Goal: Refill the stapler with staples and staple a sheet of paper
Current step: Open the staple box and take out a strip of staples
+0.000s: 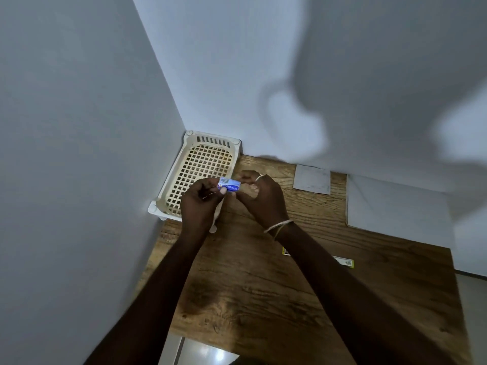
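Over the basket point(203, 164), the left hand point(200, 204) pinches the staple box point(229, 185), long axis left-right, with the right hand point(261, 197) curled at its right end, grip unclear.

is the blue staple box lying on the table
No, the left hand pinches the blue staple box up off the wooden table, near the cream basket.

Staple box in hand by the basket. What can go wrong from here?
1. The small blue cardboard staple box sits in the left hand's grip, apparently over the edge of the cream plastic lattice basket. Spilled staples could fall through its holes.
2. The right hand is at the box's end. A hard pull might scatter strips across the wooden table.
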Tool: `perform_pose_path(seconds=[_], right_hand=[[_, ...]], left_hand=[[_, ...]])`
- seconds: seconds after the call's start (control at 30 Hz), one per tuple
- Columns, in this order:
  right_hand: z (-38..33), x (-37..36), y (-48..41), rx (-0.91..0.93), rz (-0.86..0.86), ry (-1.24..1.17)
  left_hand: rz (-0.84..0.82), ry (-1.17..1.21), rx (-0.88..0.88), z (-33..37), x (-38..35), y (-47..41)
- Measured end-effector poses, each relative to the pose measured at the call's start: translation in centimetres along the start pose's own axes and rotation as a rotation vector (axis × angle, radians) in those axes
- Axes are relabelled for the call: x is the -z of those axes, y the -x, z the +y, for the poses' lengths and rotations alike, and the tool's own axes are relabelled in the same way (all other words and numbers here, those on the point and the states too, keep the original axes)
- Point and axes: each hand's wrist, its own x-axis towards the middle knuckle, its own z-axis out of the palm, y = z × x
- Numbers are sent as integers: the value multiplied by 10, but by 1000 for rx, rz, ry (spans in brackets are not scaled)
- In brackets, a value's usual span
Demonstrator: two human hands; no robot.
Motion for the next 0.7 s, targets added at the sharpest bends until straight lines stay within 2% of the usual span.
perform_pose_path(seconds=[0.23, 0.47, 0.7], right_hand=[[5, 66, 37, -83, 47, -126], [4, 107, 66, -148, 93, -223], [9, 129, 89, -186, 149, -295]], left_hand=[[-192, 361, -21, 21, -47, 33], [-269, 398, -71, 31, -74, 60], [-254, 446, -45, 38, -90, 84]])
